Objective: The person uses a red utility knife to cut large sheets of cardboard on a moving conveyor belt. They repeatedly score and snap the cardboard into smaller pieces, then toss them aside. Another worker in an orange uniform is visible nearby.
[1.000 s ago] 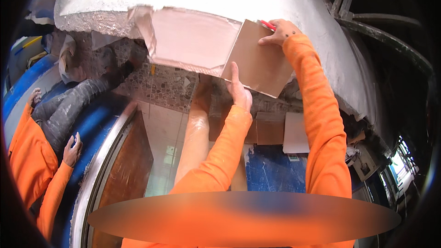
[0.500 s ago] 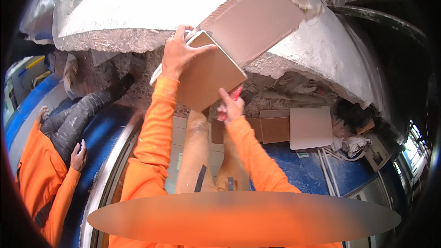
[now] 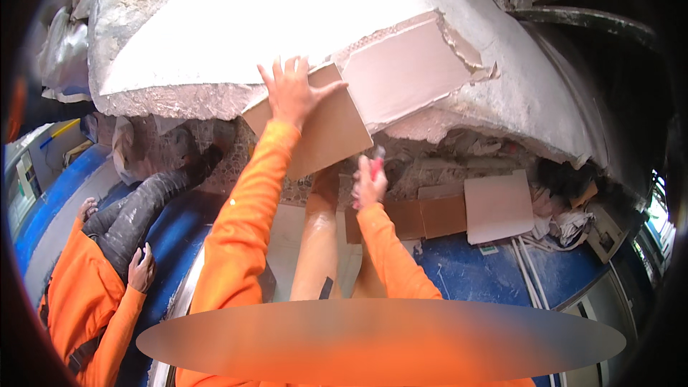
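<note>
A square of brown-faced plasterboard (image 3: 326, 125) lies over the rim of the white-dusted slab (image 3: 193, 50), its near corner sticking out past the edge. My left hand (image 3: 292, 93) presses on its upper part with the fingers spread wide. Just off its near right corner, my right hand (image 3: 368, 190) is closed round a red utility knife (image 3: 376, 165); the pale tip is blurred. Beyond the square lies a larger, paler plasterboard piece (image 3: 408, 68) with a torn right end.
A person in orange (image 3: 93, 279) is at the left, both hands low. Below the slab at right are brown boards (image 3: 441, 216), a pale square board (image 3: 498, 206) and crumpled scraps (image 3: 570, 229). Dark metal bars (image 3: 588, 21) stand at upper right.
My left hand has let go of the square's far edge and now lies spread on its face. The square sits flatter. My right hand with the knife has shifted slightly right, away from it.
</note>
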{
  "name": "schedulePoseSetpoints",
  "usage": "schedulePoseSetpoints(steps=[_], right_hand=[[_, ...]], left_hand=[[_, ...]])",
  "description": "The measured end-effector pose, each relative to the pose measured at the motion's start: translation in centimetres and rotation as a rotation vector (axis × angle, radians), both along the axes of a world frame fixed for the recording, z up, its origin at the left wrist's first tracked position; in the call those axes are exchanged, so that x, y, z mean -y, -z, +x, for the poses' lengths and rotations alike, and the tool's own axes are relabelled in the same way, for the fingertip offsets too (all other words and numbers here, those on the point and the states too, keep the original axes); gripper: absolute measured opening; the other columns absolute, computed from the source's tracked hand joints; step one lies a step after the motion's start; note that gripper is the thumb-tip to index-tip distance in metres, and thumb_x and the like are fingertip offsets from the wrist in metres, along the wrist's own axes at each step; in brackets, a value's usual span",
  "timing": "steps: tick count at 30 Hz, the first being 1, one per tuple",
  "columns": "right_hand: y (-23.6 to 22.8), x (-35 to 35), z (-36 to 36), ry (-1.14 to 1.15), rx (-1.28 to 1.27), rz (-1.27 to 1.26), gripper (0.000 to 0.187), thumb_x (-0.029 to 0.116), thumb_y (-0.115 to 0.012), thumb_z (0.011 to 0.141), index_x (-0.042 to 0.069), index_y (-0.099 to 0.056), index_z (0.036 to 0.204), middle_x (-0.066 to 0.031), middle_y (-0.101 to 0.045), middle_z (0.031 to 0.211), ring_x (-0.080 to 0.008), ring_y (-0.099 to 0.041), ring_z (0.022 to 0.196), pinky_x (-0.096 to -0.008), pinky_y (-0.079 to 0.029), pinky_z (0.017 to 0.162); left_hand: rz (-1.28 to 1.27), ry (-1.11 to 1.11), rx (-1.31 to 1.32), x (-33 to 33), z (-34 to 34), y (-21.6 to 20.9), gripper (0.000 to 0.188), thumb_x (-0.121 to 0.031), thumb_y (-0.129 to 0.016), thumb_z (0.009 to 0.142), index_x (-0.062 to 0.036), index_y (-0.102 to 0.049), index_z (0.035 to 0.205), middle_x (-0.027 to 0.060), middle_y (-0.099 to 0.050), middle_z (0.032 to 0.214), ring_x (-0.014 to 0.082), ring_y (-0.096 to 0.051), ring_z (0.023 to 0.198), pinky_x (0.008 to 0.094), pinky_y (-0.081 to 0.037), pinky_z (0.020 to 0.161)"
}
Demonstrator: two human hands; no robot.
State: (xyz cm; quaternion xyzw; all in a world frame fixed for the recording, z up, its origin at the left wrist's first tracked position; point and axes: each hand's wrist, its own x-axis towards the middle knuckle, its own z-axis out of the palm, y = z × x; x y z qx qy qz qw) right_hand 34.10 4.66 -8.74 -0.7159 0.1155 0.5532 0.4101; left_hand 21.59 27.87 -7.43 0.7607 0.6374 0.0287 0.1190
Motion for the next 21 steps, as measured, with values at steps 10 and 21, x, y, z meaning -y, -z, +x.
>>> schedulePoseSetpoints(steps=[10, 21], right_hand=[[-3.5, -18.2, 7.4, -1.338, 0.612, 0.25, 0.038, 0.028, -0.048, 0.103, -0.003, -0.051, 0.125, -0.03, -0.07, 0.101, -0.0499, -0.067, 0.095, -0.0538, -0.052, 0.083], [-4.5, -23.3, 4.2, -1.587, 0.727, 0.166, 0.028, 0.019, -0.048, 0.099, -0.002, -0.048, 0.117, -0.0315, -0.071, 0.1, -0.0475, -0.07, 0.098, -0.0546, -0.055, 0.087]], left_hand=[[0.28, -0.257, 0.023, 3.9, 2.5, 2.5, 0.058, -0.055, -0.052, 0.098, -0.0064, -0.062, 0.128, 0.0152, -0.058, 0.134, 0.042, -0.039, 0.139, 0.0634, -0.017, 0.12], [0.234, -0.277, -0.025, 3.8, 2.5, 1.9, 0.047, -0.048, -0.05, 0.098, -0.0079, -0.062, 0.12, 0.0133, -0.06, 0.125, 0.0339, -0.048, 0.124, 0.0577, -0.021, 0.117]])
